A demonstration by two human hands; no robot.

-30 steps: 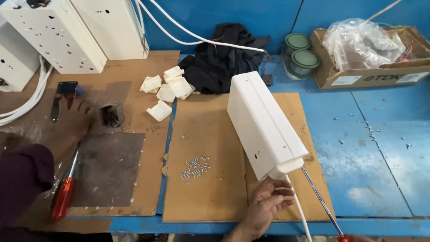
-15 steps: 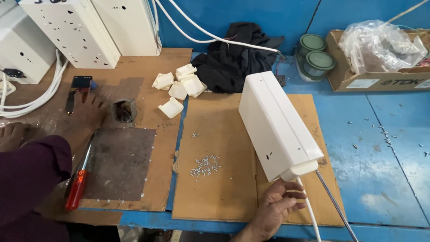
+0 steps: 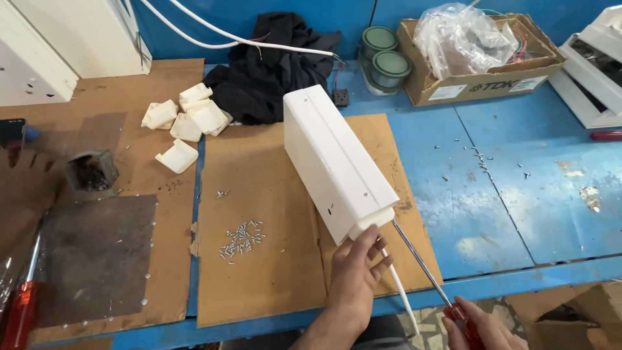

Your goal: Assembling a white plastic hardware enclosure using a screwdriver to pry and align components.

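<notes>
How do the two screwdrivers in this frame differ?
The right screwdriver is gripped by the right hand, its long shaft angled up to the near end of the white box. The left screwdriver lies flat at the bench's left edge, with no hand on it in view. The right one's handle is mostly covered; the left one's shows plainly. Both have red handles and metal shafts.
</notes>
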